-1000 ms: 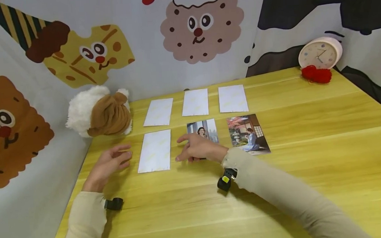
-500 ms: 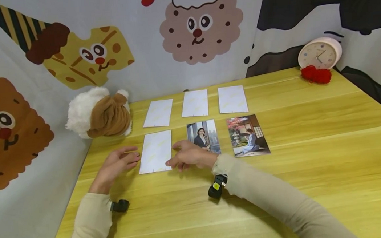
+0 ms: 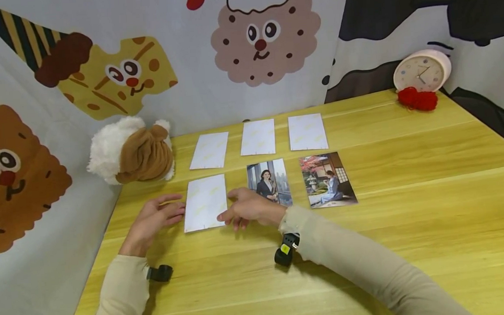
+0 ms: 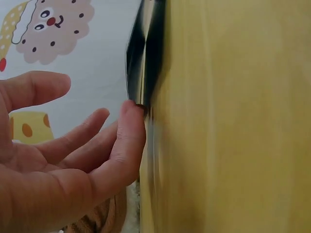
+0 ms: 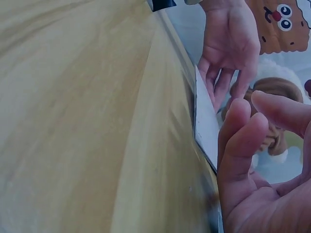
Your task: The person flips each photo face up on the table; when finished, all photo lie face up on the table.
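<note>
A blank white card [image 3: 204,203] lies face down at the left of the front row on the yellow table [image 3: 411,205]. My left hand [image 3: 178,206] rests beside the card's left edge, fingers relaxed and touching it. Fingers loosely curved, my right hand [image 3: 226,207] sits at the card's lower right edge and holds nothing. The right wrist view shows the card [image 5: 204,121] edge-on between my right hand [image 5: 250,109] and left hand [image 5: 228,43]. To the right lie a photo of a woman in a suit [image 3: 267,181] and a garden photo [image 3: 328,178].
Three more blank cards [image 3: 257,137] form a back row. A white and brown plush toy [image 3: 132,149] sits against the left cloth wall. A pale clock [image 3: 422,71] with red yarn [image 3: 417,99] stands at the back right.
My right hand has moved left, off the suit photo to the white card's right edge. My left hand has slid right until it reaches the card's left edge.
</note>
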`<state>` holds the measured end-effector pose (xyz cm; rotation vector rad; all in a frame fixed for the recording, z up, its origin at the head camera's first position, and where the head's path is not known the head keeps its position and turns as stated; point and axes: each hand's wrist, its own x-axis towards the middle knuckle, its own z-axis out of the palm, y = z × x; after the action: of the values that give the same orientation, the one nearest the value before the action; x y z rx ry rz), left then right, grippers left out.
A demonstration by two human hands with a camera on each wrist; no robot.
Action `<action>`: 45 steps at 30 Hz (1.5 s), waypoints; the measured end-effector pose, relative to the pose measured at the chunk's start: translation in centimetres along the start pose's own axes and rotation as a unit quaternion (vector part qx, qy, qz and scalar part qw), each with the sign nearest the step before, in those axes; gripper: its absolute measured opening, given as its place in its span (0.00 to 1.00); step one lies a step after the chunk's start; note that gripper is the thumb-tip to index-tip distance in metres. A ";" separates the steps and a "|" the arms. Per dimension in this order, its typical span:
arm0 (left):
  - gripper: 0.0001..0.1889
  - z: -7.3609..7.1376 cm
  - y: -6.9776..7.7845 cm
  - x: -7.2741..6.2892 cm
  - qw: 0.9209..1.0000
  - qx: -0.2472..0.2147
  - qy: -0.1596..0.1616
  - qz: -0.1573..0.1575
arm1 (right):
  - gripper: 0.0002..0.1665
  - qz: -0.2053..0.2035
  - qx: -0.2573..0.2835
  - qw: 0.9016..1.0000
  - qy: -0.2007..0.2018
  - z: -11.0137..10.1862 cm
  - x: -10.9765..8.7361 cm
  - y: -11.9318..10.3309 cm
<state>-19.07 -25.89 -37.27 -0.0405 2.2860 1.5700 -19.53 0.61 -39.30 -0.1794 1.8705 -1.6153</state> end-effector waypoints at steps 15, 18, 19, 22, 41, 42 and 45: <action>0.29 -0.6 0.7 0.8 0.998 0.059 0.000 0.025 | 0.55 -0.005 0.002 1.000 -0.005 -0.2 0.2 0.0; 0.28 -0.5 0.8 0.7 0.997 0.062 0.005 0.039 | 0.54 -0.004 0.005 1.000 -0.005 -0.2 0.2 -0.1; 0.28 -0.5 0.8 0.6 0.997 0.062 0.006 0.042 | 0.54 -0.004 0.005 1.000 -0.004 -0.2 0.2 -0.1; 0.28 -0.4 0.7 0.6 0.997 0.067 0.010 0.048 | 0.54 -0.004 0.004 1.000 -0.003 -0.2 0.2 -0.1; 0.28 -0.4 0.1 0.5 0.996 0.036 0.053 0.068 | 0.47 -0.085 -0.076 0.990 0.086 -0.7 -0.1 -0.7; 0.28 -0.3 0.2 0.4 0.996 0.032 0.053 0.068 | 0.47 -0.096 -0.091 0.987 0.094 -0.7 -0.2 -0.8; 0.29 -0.2 0.4 0.2 0.996 0.023 0.052 0.071 | 0.45 -0.132 -0.119 0.979 0.104 -0.9 -0.3 -1.0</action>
<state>-19.39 -25.86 -36.89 0.0548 2.4539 1.6187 -20.12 1.27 -38.24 -0.3900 2.2811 -1.6292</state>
